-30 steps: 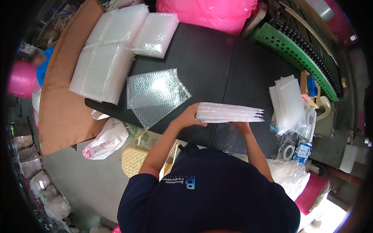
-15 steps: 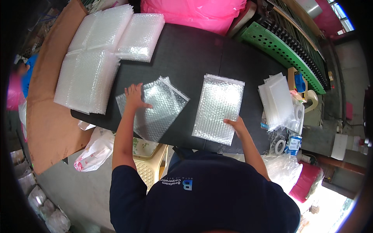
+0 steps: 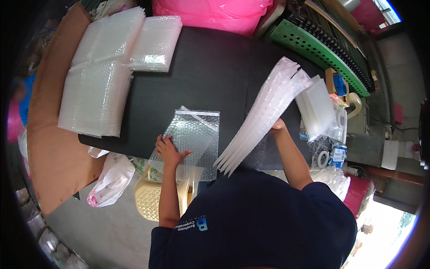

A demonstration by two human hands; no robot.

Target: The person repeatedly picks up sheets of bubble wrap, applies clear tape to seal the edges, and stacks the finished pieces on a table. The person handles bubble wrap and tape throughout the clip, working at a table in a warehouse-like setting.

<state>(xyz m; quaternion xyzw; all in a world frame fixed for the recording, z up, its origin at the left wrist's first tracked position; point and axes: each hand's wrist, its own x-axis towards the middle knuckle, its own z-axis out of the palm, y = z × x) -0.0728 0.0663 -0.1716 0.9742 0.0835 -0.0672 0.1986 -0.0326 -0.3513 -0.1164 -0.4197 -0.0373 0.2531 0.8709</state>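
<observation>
My left hand lies with fingers spread on a few clear bubble-wrap pouches, which overlap at an angle and hang over the table's near edge. In my right hand a bundle of bubble-wrap pouches is gripped by its right side. That bundle is lifted, tilted and bent, its layers fanning apart at both ends. Part of the right hand's fingers is hidden behind it. Just right of the bundle, another small pile of bubble-wrap pouches rests at the table's right end.
Large stacks of bubble-wrap sheets cover the left of the black table. A pink plastic bag and a green perforated rack border its far side. Tape rolls sit at right. A cream plastic stool stands below the near edge.
My right hand has lifted the bundle off the table, tilting it and fanning its layers. The pouches under my left hand have shifted right and nearer, turning straighter.
</observation>
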